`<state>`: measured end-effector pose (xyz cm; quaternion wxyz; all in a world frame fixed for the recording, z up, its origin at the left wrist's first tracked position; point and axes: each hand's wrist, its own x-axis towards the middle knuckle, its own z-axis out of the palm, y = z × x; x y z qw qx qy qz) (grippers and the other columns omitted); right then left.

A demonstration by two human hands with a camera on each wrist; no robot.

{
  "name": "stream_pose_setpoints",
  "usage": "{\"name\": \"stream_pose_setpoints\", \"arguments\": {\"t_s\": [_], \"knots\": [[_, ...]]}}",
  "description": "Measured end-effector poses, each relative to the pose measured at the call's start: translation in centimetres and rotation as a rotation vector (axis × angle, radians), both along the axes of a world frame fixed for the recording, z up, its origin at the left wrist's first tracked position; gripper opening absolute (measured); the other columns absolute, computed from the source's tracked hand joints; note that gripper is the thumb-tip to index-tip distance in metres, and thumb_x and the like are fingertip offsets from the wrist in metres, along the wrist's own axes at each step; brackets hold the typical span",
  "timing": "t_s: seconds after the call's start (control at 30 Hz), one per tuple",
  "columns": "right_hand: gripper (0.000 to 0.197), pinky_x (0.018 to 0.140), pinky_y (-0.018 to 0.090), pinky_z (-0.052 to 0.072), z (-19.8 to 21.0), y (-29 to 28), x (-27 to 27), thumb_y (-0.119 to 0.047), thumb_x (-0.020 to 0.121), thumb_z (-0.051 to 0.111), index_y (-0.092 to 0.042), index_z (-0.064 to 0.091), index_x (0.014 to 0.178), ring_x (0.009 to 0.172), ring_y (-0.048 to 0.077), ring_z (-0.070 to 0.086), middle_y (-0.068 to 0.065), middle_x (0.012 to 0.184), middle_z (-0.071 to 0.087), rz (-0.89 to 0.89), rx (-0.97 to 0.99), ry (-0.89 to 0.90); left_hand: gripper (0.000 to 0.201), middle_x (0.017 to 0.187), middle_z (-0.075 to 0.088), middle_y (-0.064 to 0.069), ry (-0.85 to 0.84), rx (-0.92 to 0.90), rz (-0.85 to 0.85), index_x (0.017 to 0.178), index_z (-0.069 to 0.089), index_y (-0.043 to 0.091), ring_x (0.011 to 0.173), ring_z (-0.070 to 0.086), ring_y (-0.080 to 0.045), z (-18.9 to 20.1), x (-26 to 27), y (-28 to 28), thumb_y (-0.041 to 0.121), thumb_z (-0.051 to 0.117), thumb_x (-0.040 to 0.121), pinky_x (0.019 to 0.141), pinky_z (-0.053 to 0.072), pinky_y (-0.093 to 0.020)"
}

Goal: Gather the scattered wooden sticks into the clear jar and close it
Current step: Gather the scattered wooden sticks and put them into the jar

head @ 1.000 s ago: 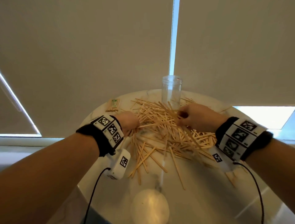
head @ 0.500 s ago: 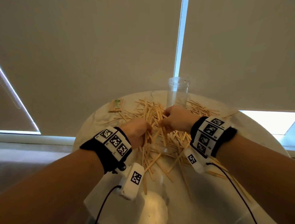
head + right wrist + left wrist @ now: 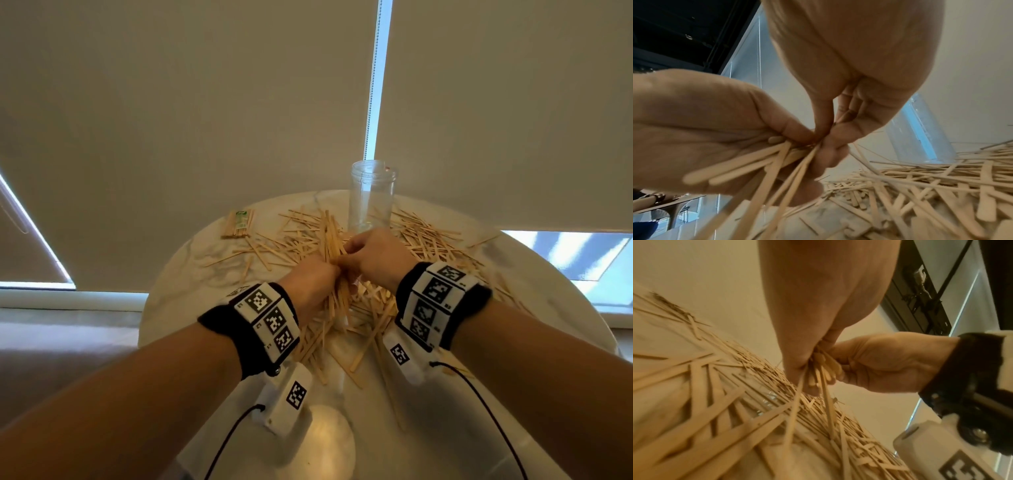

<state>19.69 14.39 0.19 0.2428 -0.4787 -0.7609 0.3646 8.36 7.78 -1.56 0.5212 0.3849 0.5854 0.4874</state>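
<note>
**Both hands clamp one bundle**

The table (image 3: 191, 274) has bare room nearest the person. The jar (image 3: 372, 195) stands open, upright near the far edge. Sticks (image 3: 428, 236) sprawl around it. Left hand (image 3: 308, 284) and right hand (image 3: 373, 257) curl round a bundle (image 3: 334, 240); the wrist views show its ends, seemingly lifted.

Two beige roller blinds (image 3: 191, 130) cover almost the whole upper part of the head view, w/ a narrow vertical gap (image 3: 376, 78) of bright daylight between them, upper centre-right. A bead chain hangs along this gap. More daylight comes at lower left under the blind edge and at the right middle, where window glass (image 3: 579, 257) shows. A pale sill (image 3: 68, 298) runs across the left middle; below it a brownish floor (image 3: 51, 349). A round table (image 3: 191, 274) w/ light marbled top fills the centre and bottom. In the wrist views, dark ceiling w/ black rails (image 3: 920, 308) is seen in the upper corner.
</note>
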Motion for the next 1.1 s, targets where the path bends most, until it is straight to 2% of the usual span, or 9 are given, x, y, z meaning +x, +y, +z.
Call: {"name": "stream_pose_setpoints", "arguments": {"t_s": [0.13,0.23,0.37,0.43,0.57,0.7,0.83,0.97,1.1], "knots": [[0.025,0.041,0.009,0.040,0.6,0.1,0.6,-0.030,0.096,0.064,-0.019,0.079,0.080,0.043,-0.002,0.054,-0.008,0.056,0.064,0.033,0.068,-0.023,0.022,0.075,0.052,-0.005,0.078,0.046,0.000,0.098,0.058,0.010,0.060,0.045,-0.013,-0.2,-0.2,0.6,0.010,0.037,0.106,0.053,0.039,-0.027],[0.016,0.067,0.026,0.056,0.9,0.8,0.8,-0.036,0.092,0.069,-0.022,0.075,0.091,0.080,0.019,0.068,-0.001,0.088,0.073,0.043,0.150,-0.175,0.024,0.071,0.046,-0.006,0.151,0.029,0.056,0.082,0.052,0.010,0.057,0.041,-0.014,-0.2,-0.5,1.1,0.006,0.040,0.103,0.050,0.034,-0.027],[0.070,0.103,0.039,0.045,1.2,1.9,1.3,-0.033,0.089,0.072,-0.017,0.037,0.148,0.127,0.028,0.050,0.011,0.144,0.047,-0.023,0.215,-0.317,0.021,0.064,0.042,-0.001,0.057,-0.012,0.038,0.083,0.048,0.015,0.050,0.035,-0.011,0.0,-0.7,1.2,0.012,0.041,0.102,0.045,0.029,-0.025],[0.079,0.105,0.035,0.040,1.3,1.8,1.0,-0.027,0.094,0.067,-0.020,0.020,0.157,0.137,0.029,0.043,0.010,0.155,0.037,0.096,0.160,-0.377,0.015,0.061,0.041,0.001,0.007,-0.026,0.021,0.085,0.047,0.016,0.047,0.033,-0.011,0.1,-0.8,1.1,0.016,0.038,0.098,0.043,0.027,-0.024],[0.048,0.088,0.030,0.047,1.4,1.6,0.3,-0.024,0.100,0.053,-0.023,0.045,0.148,0.117,0.023,0.059,0.005,0.136,0.059,0.096,0.327,-0.444,0.013,0.060,0.039,0.003,-0.024,-0.021,0.018,0.084,0.045,0.017,0.044,0.032,-0.011,0.0,-0.9,0.9,0.022,0.038,0.094,0.042,0.027,-0.024],[0.036,0.083,0.028,0.047,2.2,1.6,0.3,-0.033,0.101,0.053,-0.019,0.061,0.132,0.107,0.022,0.062,0.004,0.124,0.066,0.048,0.387,-0.478,0.027,0.061,0.041,0.006,0.162,0.126,0.006,0.087,0.055,0.020,0.047,0.035,-0.009,-0.8,-0.8,1.1,0.043,0.049,0.101,0.045,0.030,-0.023],[0.039,0.082,0.025,0.046,2.6,1.9,0.6,-0.038,0.094,0.066,-0.021,0.065,0.129,0.105,0.017,0.064,-0.001,0.121,0.068,-0.011,0.383,-0.370,0.029,0.063,0.045,0.004,0.294,0.206,0.051,0.102,0.059,0.012,0.048,0.039,-0.009,-1.1,-0.4,1.4,0.038,0.047,0.103,0.045,0.034,-0.024],[0.028,0.067,0.016,0.039,3.4,2.6,1.2,-0.031,0.099,0.061,-0.017,0.069,0.121,0.085,0.010,0.060,-0.002,0.108,0.070,0.060,0.451,-0.391,0.021,0.071,0.047,0.001,0.320,0.215,0.009,0.096,0.053,0.016,0.053,0.039,-0.010,-0.7,-0.8,1.4,0.033,0.045,0.104,0.050,0.035,-0.028],[0.026,0.067,0.026,0.039,4.6,3.7,2.3,-0.030,0.103,0.051,-0.015,0.073,0.105,0.075,0.015,0.057,-0.001,0.087,0.066,0.003,0.557,-0.517,0.023,0.069,0.046,0.004,0.275,0.181,-0.016,0.098,0.052,0.018,0.053,0.039,-0.010,-0.7,-1.7,1.2,0.038,0.044,0.104,0.052,0.036,-0.027]]}}
